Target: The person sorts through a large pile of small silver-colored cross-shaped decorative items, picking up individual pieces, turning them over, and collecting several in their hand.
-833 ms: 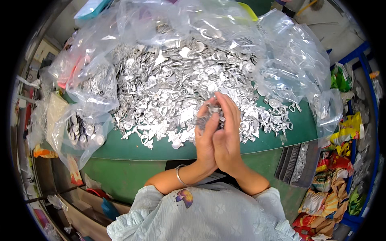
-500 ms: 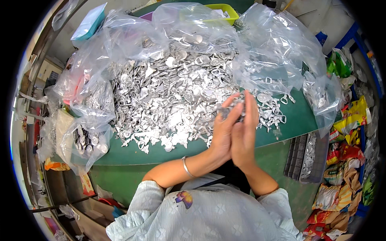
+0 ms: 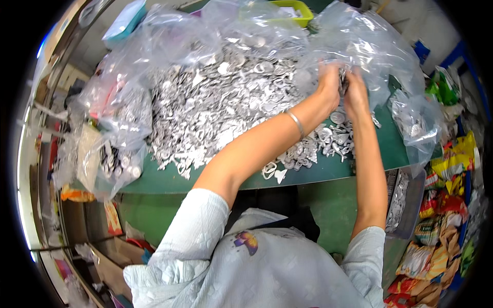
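A big heap of small silvery metal parts [image 3: 226,102] lies on a green table [image 3: 328,172], spread over clear plastic bags [image 3: 370,46]. Both my arms reach far out to the right part of the heap. My left hand [image 3: 328,82] and my right hand [image 3: 354,87] are pressed close together with a stack of the metal parts [image 3: 342,78] clamped between them. A silver bangle [image 3: 296,123] sits on my left wrist. Loose parts [image 3: 313,146] lie scattered under my forearms near the table's front edge.
A clear bag with more metal parts [image 3: 118,164] lies at the table's left end, another [image 3: 411,120] at the right. A yellow-green tray [image 3: 292,10] stands at the back. Colourful packets [image 3: 447,205] pile up at the right, beside a grey crate [image 3: 405,203].
My hands, held together near the front edge before, have stretched forward and right to the far side of the heap. The stack of parts stays between them.
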{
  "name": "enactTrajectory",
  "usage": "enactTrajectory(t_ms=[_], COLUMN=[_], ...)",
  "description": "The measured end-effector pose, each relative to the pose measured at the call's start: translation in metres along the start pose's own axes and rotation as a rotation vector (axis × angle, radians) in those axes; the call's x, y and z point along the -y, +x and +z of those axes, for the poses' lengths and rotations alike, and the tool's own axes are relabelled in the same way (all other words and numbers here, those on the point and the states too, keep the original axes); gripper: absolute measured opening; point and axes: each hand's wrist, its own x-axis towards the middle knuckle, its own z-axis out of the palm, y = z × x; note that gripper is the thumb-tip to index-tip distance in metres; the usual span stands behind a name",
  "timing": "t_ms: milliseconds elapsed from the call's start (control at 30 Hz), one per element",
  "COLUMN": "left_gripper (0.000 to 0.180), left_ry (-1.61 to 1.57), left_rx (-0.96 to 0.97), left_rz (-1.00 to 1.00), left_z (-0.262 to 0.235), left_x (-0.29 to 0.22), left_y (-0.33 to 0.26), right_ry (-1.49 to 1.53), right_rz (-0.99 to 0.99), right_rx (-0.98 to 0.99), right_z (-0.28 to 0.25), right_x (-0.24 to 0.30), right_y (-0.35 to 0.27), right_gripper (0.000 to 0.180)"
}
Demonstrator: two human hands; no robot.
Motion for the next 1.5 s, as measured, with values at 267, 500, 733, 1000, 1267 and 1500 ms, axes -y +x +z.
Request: enactTrajectory(t_ms=[267,500,733,1000,1267,1500], left_gripper=[0.030,0.030,0.039,0.043,0.040,0.017], left_ry=[0.399,0.968,1.739,2.010,1.770,1.773], left_rx=[0.388,0.054,-0.688,-0.595,-0.481,-0.951], left_rz=[-0.022,0.204,0.642,0.384,0.454,0.454], left_z=[-0.021,-0.117,-0.222,-0.243,-0.225,-0.265], left_x=[-0.050,-0.127,-0.178,-0.175,-0.161,-0.224], left_y=[-0.130,-0.278,-0.308,-0.305,-0.317,-0.285], right_ry=[-0.376,-1.064,-0.850,-1.130,-1.286,-0.987], right_rz=[-0.102,-0.831,-0.766,-0.955,-0.960,-0.819], right_rx=[0.200,0.152,1.031,1.104,0.970,0.964], right_z=[-0.031,0.034,0.175,0.251,0.224,0.260], right_x=[-0.032,0.006,-0.027,-0.085,-0.062,-0.061], right_y=[-0.010,-0.123,-0.165,-0.166,-0.165,-0.154], right_gripper=[0.046,0.026,0.033,0.047,0.025,0.034])
